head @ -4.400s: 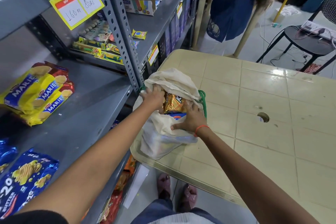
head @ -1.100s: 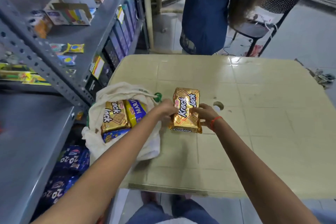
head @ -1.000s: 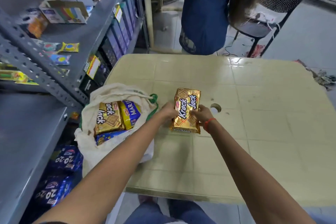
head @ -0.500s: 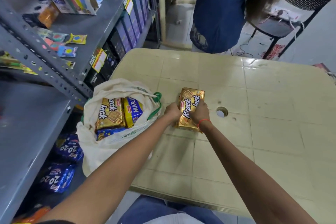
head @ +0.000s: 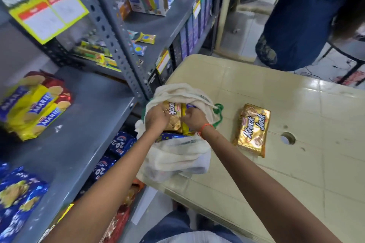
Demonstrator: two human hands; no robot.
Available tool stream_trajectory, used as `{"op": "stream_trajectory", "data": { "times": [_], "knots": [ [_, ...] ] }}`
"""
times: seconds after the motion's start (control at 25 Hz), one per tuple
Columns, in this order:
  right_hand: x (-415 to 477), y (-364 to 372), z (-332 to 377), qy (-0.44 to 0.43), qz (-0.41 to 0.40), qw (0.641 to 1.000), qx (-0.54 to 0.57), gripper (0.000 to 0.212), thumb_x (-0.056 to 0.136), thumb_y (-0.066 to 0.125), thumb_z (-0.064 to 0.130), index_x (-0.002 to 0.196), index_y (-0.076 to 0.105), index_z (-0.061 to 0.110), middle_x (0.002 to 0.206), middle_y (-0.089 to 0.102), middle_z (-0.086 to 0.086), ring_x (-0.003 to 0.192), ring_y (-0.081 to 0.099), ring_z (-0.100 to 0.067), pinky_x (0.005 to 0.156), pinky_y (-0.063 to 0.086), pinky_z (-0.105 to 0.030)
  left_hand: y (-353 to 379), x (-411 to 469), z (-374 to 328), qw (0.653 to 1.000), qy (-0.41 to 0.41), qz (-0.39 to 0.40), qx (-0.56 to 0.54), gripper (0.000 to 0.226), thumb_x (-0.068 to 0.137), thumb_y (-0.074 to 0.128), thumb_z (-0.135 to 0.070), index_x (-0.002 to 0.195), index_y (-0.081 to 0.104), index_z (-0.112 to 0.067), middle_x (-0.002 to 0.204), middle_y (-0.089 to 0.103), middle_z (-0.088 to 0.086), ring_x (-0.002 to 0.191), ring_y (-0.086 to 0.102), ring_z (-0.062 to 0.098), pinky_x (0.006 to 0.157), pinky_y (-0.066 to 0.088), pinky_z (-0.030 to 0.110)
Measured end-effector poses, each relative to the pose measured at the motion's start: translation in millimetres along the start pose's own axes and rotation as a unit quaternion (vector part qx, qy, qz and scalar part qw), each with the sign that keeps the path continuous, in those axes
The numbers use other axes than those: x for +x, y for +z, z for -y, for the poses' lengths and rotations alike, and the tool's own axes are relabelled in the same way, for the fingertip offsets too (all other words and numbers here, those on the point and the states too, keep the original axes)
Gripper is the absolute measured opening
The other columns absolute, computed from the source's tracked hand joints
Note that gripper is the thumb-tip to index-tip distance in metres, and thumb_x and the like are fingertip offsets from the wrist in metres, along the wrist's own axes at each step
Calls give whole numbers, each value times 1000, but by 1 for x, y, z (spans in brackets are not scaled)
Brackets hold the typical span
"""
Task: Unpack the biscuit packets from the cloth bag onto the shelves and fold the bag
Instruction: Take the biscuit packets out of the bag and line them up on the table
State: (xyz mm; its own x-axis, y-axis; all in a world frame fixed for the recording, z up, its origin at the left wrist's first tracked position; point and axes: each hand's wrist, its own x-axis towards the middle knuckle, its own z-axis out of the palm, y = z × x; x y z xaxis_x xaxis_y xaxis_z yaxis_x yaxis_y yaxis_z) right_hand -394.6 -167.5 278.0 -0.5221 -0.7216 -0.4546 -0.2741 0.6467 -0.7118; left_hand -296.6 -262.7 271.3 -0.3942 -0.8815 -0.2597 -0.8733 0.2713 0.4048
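The cream cloth bag (head: 175,156) with green handles lies open at the beige table's (head: 296,173) left edge. Both hands are inside its mouth. My left hand (head: 157,118) grips a gold Krack Jack packet (head: 173,117) still in the bag, and my right hand (head: 192,119) closes on that packet's right side, beside a yellow and blue packet. A blue packet shows below them in the bag. Another gold Krack Jack packet (head: 251,129) lies flat on the table to the right of the bag, apart from both hands.
A grey metal shelf (head: 79,130) stands at left with Marie packets (head: 33,104) and blue 20-20 packets (head: 17,197). A perforated upright (head: 118,41) rises near the bag. A person in blue (head: 308,16) stands beyond the table. The table has a round hole (head: 288,138).
Both hands let go of the gold Krack Jack packet, leaving it on the table, and moved left into the bag onto a second gold packet. The view swung left toward the shelf.
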Motion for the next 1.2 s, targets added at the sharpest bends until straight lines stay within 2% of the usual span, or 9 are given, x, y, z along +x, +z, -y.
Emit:
{"op": "stream_trajectory", "data": {
  "times": [0.16,0.28,0.36,0.48,0.6,0.76,0.92,1.08,1.2],
  "knots": [
    [14,35,-2,63,39,997,16,48,90,62,27,123,53,-5,125,58,-22,116,55,-34,84,43,-31,-8,7,43,995,-8,97,33,37,88,57,-21,121,56,-5,127,58,21,117,56,36,93,47,37],
    [21,45,4,107,4,986,125,26,87,65,30,77,56,7,79,59,-13,69,57,-25,59,46,-25,-13,6,46,984,29,169,-45,39,91,54,-17,129,54,-7,131,58,19,119,56,33,96,45,35],
    [24,44,9,133,-26,971,199,42,86,66,29,57,39,14,59,44,-7,56,47,-24,53,41,-29,-18,9,42,982,-5,152,-109,26,92,54,-19,114,62,-6,113,65,18,107,60,30,87,48,35],
    [28,33,10,143,-37,951,271,37,82,70,21,59,42,15,66,46,-7,70,49,-24,66,48,-35,-30,17,38,979,-54,128,-149,26,88,61,-32,75,58,-10,73,56,6,72,55,22,59,42,29],
    [25,17,5,159,21,937,310,20,80,72,16,71,54,14,77,59,-5,75,60,-20,74,60,-37,-31,23,33,958,-89,140,-234,32,85,65,-35,104,60,-10,94,62,8,82,61,24,73,51,32],
    [10,-4,-13,164,123,916,345,12,83,69,12,89,60,7,83,59,-8,72,60,-17,65,60,-27,-33,19,30,916,-146,171,-333,36,82,71,-32,104,58,-7,89,64,10,71,60,22,70,53,32],
    [-15,-31,-32,149,278,885,342,16,84,65,13,100,62,8,92,67,-10,80,66,-18,74,62,-33,-46,7,29,894,-153,345,-241,53,75,71,-54,101,60,-9,95,69,9,75,67,19,49,57,27],
    [-46,-56,-49,111,336,900,256,31,75,76,25,102,65,15,94,74,0,78,72,-12,69,61,-26,-36,-19,13,833,-102,478,-258,47,84,66,-40,121,55,-13,113,68,7,92,69,19,79,60,40],
    [-62,-74,-65,128,288,921,229,51,70,76,41,111,63,14,103,75,-3,87,73,-16,77,61,-34,-22,-39,-12,817,-36,523,-240,43,82,69,-36,116,61,-11,106,74,4,93,72,16,78,61,35]
  ]
}}
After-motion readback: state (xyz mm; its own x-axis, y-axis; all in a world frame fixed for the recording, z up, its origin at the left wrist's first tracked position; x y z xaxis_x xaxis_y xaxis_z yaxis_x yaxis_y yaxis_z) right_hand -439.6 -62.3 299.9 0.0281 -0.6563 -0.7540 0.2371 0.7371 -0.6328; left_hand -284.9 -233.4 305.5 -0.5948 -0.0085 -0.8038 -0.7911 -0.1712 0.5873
